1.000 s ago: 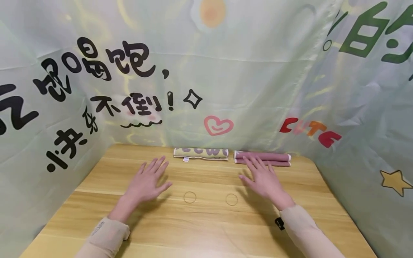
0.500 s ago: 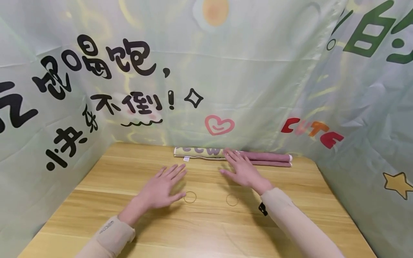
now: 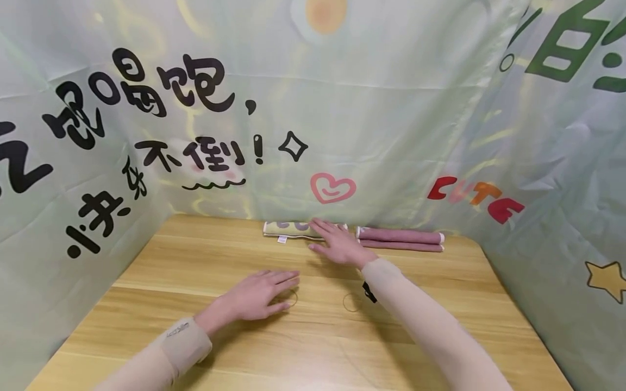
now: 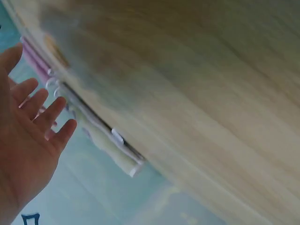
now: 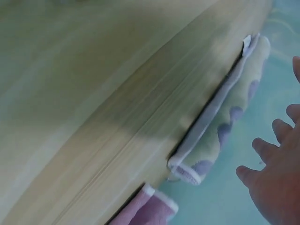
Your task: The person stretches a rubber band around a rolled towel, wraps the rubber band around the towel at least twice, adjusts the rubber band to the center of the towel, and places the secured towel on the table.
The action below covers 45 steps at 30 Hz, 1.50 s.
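A rolled yellow towel with purple lettering (image 3: 287, 229) lies at the back of the wooden table, a white tag at its front edge. My right hand (image 3: 337, 244) is over its right half in the head view, fingers spread and nothing in them. The right wrist view shows those fingers apart from the yellow roll (image 5: 222, 124). To the right lies a rolled mauve towel (image 3: 401, 237). My left hand (image 3: 259, 296), fingers extended and holding nothing, partly covers a thin ring like a rubber band (image 3: 296, 297). A second thin ring (image 3: 344, 302) lies to its right.
A printed cloth (image 3: 391, 125) hangs behind the table and along both sides, close behind the two rolls. The wooden tabletop (image 3: 303, 358) stretches toward me. A small black piece (image 3: 369, 292) shows under my right sleeve cuff.
My right hand has moved left from the mauve towel to above the yellow one. My left hand has shifted right and nearer to me, over the left ring. Towels and rings stay put.
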Available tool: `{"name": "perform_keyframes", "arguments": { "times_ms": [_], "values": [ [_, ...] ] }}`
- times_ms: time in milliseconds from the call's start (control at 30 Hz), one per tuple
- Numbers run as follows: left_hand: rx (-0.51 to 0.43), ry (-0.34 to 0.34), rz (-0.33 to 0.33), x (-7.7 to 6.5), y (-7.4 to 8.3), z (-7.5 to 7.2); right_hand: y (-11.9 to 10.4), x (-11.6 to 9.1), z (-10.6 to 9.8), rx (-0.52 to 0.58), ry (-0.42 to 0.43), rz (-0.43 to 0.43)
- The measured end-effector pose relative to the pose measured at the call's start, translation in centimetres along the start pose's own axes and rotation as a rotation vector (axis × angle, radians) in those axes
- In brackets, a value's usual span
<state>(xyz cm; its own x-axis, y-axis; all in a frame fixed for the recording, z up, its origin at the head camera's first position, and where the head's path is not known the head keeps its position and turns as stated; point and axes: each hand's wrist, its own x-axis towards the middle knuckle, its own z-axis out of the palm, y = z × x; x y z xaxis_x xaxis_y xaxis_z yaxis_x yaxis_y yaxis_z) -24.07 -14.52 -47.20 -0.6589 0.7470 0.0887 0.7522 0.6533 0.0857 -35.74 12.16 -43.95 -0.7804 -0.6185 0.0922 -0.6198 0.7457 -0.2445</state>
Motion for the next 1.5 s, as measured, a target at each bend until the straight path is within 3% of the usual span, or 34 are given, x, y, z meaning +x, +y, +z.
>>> {"name": "perform_keyframes", "arguments": {
  "times_ms": [200,533,1000,1267,1500],
  "values": [
    [0.044,-0.034,0.064,0.4,0.0,0.7,-0.1,2.4,1.1,-0.002,-0.041,-0.034],
    [0.069,0.027,0.114,1.3,-0.1,1.0,-0.6,4.9,1.7,-0.081,-0.103,-0.047],
    [0.057,0.075,0.172,1.4,-0.1,0.9,-0.1,7.9,3.4,-0.091,-0.118,-0.032],
    [-0.071,-0.006,0.078,1.9,0.2,0.6,-1.3,7.1,3.6,-0.136,-0.184,-0.017],
    [-0.109,-0.069,0.02,2.2,0.3,0.1,-1.8,6.7,3.8,-0.153,-0.169,-0.139]
  ]
}}
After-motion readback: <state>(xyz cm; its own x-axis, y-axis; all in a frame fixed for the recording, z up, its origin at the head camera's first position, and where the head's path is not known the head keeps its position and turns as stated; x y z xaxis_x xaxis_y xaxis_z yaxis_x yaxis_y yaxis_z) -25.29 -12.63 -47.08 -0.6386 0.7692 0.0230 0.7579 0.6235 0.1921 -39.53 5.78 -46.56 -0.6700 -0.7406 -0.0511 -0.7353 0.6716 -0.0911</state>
